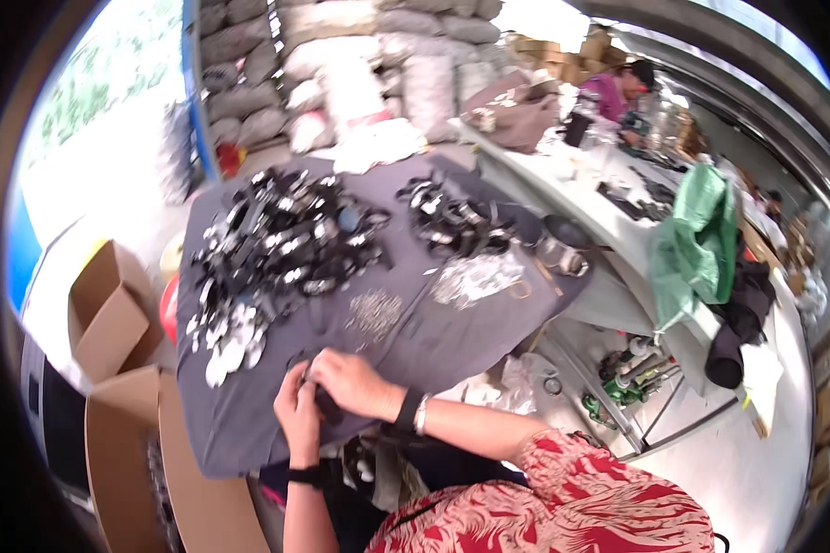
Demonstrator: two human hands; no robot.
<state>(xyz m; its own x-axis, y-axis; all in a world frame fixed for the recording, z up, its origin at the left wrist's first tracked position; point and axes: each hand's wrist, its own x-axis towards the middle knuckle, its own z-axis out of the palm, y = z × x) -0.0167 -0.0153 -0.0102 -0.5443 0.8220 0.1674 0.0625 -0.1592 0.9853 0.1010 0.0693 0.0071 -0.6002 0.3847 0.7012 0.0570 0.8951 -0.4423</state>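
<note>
At the near edge of the grey cloth-covered table [406, 350], my left hand [297, 405] and my right hand [352, 380] meet, fingers closed on a small black part [326, 404]. My fingers hide most of it, so its exact kind cannot be made out. Just beyond my hands lies a scatter of small metal pieces [375, 313]. A large heap of black parts with shiny bits [290, 230] covers the far left. White round discs [235, 343] lie at its near side. A smaller heap of black parts [452, 217] sits at the far right.
Clear plastic bags [478, 279] and a roll of tape [563, 258] lie at the table's right. Open cardboard boxes [120, 442] stand on my left. A long white bench [609, 249] with a green bag [701, 240] runs along the right. Another person [609, 97] sits beyond it.
</note>
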